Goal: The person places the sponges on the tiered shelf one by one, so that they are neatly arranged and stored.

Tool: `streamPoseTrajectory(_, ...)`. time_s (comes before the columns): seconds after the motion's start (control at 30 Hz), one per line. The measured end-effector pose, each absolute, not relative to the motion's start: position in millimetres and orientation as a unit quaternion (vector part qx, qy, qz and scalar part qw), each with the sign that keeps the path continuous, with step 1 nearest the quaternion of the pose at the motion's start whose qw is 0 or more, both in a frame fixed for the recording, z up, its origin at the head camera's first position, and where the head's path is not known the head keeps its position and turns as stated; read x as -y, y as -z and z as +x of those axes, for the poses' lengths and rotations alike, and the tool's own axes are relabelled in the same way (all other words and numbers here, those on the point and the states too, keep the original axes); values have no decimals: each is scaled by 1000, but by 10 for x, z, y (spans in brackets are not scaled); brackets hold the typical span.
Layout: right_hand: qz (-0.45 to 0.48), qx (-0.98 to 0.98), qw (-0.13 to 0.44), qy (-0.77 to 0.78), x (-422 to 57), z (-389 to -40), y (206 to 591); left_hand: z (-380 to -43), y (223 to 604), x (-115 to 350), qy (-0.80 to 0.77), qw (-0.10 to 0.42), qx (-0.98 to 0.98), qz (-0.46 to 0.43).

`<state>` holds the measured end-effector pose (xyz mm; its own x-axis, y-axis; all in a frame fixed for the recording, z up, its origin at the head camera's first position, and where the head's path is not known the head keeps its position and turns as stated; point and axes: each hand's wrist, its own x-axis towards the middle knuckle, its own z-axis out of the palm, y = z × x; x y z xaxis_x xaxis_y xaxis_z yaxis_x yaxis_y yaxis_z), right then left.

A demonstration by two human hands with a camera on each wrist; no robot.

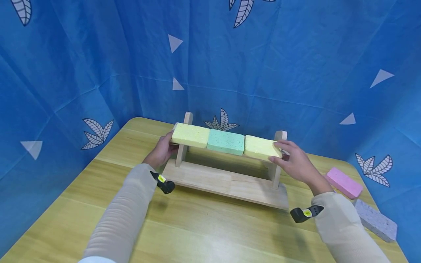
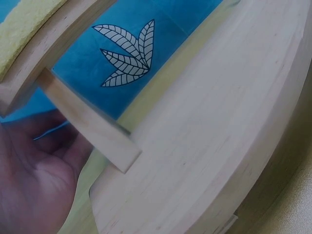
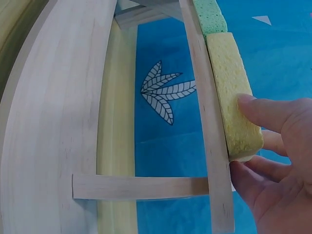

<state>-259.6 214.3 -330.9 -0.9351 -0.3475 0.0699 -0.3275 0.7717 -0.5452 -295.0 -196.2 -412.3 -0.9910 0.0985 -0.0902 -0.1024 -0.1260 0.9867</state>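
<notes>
A two-tier wooden rack (image 1: pixel 227 181) stands on the table. Along its upper board lie a left yellow sponge (image 1: pixel 191 135), a green sponge (image 1: pixel 226 141) and a right yellow sponge (image 1: pixel 261 147), end to end. At the rack's left end my left hand (image 1: pixel 162 149) grips the upper board's end, beside the left yellow sponge; in the left wrist view its fingers pass behind the wooden upright (image 2: pixel 90 122), their tips hidden. My right hand (image 1: pixel 296 160) pinches the right yellow sponge's outer end, with the thumb on its front side and fingers on top. That sponge (image 3: pixel 234 92) rests against the board.
To the right of the rack, a pink sponge (image 1: pixel 344 182) and a grey sponge (image 1: pixel 375 220) lie on the wooden table (image 1: pixel 204 226), near its right edge. A blue curtain (image 1: pixel 246 65) with leaf prints hangs behind and at both sides.
</notes>
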Motion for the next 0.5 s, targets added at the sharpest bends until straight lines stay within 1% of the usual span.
streamPoseTrajectory(0.5,-186,-927,25,326,-2171,-2634,3353,-2944,4123,1964,-749,68,-659,-9)
